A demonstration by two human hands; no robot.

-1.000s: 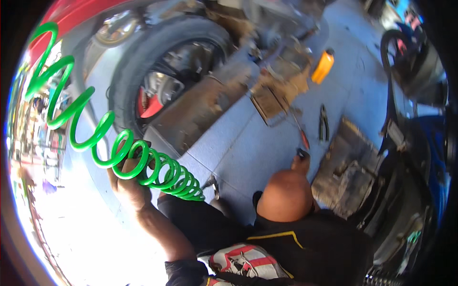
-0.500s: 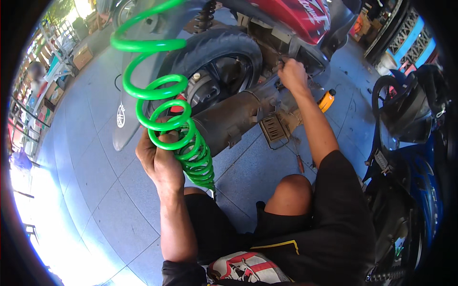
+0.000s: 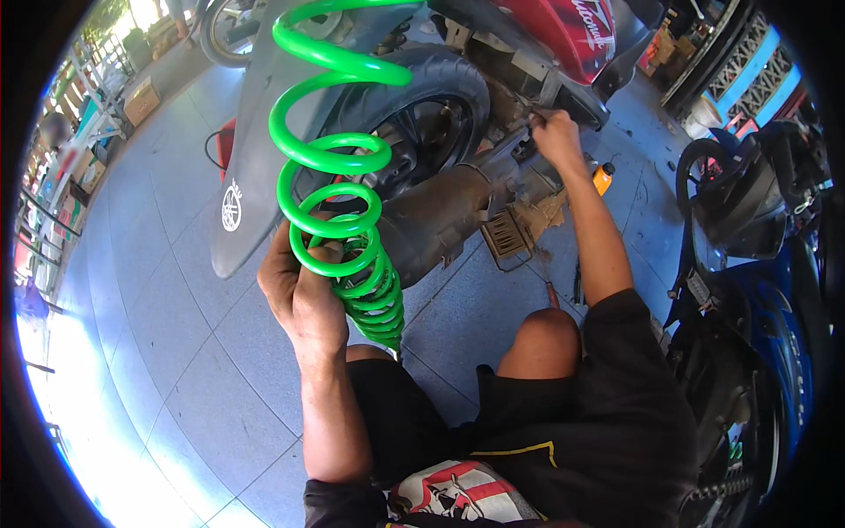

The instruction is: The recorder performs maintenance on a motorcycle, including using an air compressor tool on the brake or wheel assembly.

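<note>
A bright green coiled hose (image 3: 330, 154) hangs close in front of me, its loops tightening toward the bottom. Behind the coil my left hand (image 3: 304, 286) is closed at the near end of the dark muffler (image 3: 431, 216); the loops hide what its fingers grip. My right hand (image 3: 556, 139) reaches forward, fingers curled together, to the dark metal parts at the muffler's far end. What is in its fingers is too small to make out. The motorbike's wheel (image 3: 471, 92) stands beyond the muffler, below a red body panel (image 3: 563, 40).
On the blue-grey tiled floor (image 3: 211, 378) lie a slotted metal piece (image 3: 508, 236), a tool with a brown handle (image 3: 552, 295) and a yellow bottle (image 3: 603, 179). A blue and black motorbike (image 3: 757, 326) stands close on the right. Boxes (image 3: 141, 103) are at the far left.
The view has shifted slightly, and the green coil now appears further right. Both hands stay at about the same parts of the motorbike, the right fingers slightly changed.
</note>
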